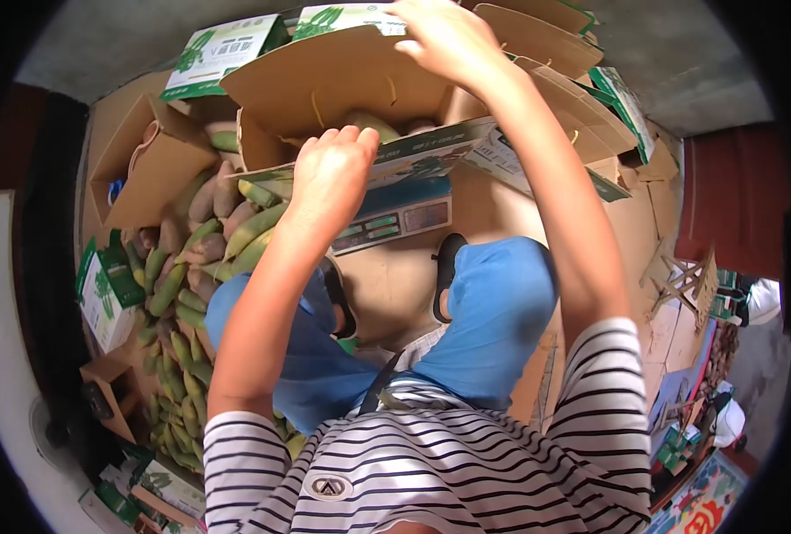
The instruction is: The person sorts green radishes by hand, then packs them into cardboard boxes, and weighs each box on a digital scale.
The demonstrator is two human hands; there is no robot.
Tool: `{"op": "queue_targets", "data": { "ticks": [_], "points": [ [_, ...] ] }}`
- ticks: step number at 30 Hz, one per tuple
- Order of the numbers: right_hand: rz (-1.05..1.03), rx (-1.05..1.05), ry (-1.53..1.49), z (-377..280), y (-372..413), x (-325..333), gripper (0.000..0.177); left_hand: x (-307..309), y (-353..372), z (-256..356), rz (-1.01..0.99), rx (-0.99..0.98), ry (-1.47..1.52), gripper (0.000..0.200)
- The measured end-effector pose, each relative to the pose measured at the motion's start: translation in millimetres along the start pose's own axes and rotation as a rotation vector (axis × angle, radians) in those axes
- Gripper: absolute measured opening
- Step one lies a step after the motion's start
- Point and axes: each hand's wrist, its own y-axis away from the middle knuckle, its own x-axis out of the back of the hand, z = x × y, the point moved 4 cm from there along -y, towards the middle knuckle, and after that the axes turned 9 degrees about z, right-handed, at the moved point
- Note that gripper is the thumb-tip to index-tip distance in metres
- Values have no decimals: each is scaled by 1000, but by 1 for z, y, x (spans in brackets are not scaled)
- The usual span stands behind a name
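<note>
An open cardboard box (324, 82) with string handles stands before me, with some root vegetables (373, 125) inside. My left hand (335, 169) is closed over the top edge of its near printed flap (431, 147). Beyond it, my right hand (453, 43) reaches to the raised far flap, fingers and thumb apart at its upper edge. A weighing scale (395, 221) with a display panel shows below the near flap, between the box and my feet.
Long green and reddish-brown root vegetables (174, 280) are heaped to the left. Green-and-white printed cartons (226, 53) stand behind the box and another carton (106, 298) at far left. More open boxes (573, 116) are at right. A small wooden stool (685, 280) stands farther right.
</note>
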Motion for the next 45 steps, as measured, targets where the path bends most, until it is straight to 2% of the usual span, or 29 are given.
{"op": "queue_targets", "data": {
  "ticks": [1, 2, 3, 6, 7, 9, 11, 13, 15, 17, 20, 23, 26, 29, 30, 31, 33, 35, 37, 39, 45],
  "points": [
    [-231, 2, 288, 7, -8, -25, 28, -2, -1, -3, -6, 5, 15, 13],
    [-414, -263, 4, 19, -14, -49, 20, -3, -2, -5, -8, 10, 32, 14],
    [-806, -151, 378, 19, -19, -70, 40, -3, -3, -7, -10, 12, 54, 14],
    [-868, -167, 324, 34, -15, -105, 42, 3, -5, -1, -43, 28, 64, 14],
    [-922, -257, 289, 37, -16, -113, 44, 3, -4, -1, -43, 28, 48, 14],
    [-917, -155, 287, 51, -3, -137, 31, 2, -1, -2, 5, -5, 42, 13],
    [-867, -193, 282, 31, -8, -129, 25, 2, 0, -2, 35, -25, 32, 13],
    [-641, 11, 258, 29, 4, -134, 22, 3, 0, 0, 53, -37, 16, 12],
    [-639, -6, 192, 15, 11, -117, 21, 7, 0, 6, 89, -70, 45, 12],
    [-667, -43, 148, -1, 10, -81, 19, 13, 3, 12, 99, -97, 71, 11],
    [-579, -37, 62, -1, 15, -26, 18, 46, -1, 47, 141, -218, 87, 8],
    [-688, 45, 185, -19, 14, 55, 12, 83, -5, 85, 124, -327, 137, 10],
    [-619, 107, 149, -19, 25, 105, 8, 108, -6, 112, 97, -381, 167, 12],
    [-658, 67, 248, -20, 53, 140, 8, 116, -7, 138, 93, -470, 215, 13],
    [-616, 25, 176, -19, 60, 164, 9, 114, -8, 145, 62, -496, 216, 12],
    [-732, -62, 294, -11, 71, 176, 11, 111, -9, 153, 28, -522, 215, 12],
    [-657, -125, 294, 2, 104, 218, 13, 104, -8, 177, 40, -611, 243, 12],
    [-672, -321, 335, 8, 146, 252, 15, 97, -9, 206, -25, -707, 262, 12],
    [-539, -353, 370, -8, 180, 292, 16, 87, -7, 240, -45, -803, 314, 13],
    [-554, -492, 444, -21, 216, 328, 19, 71, 5, 274, 30, -894, 402, 12],
    [-733, -740, 659, -68, 305, 413, 24, 31, 35, 357, -33, -970, 736, 9]
  ]
}}
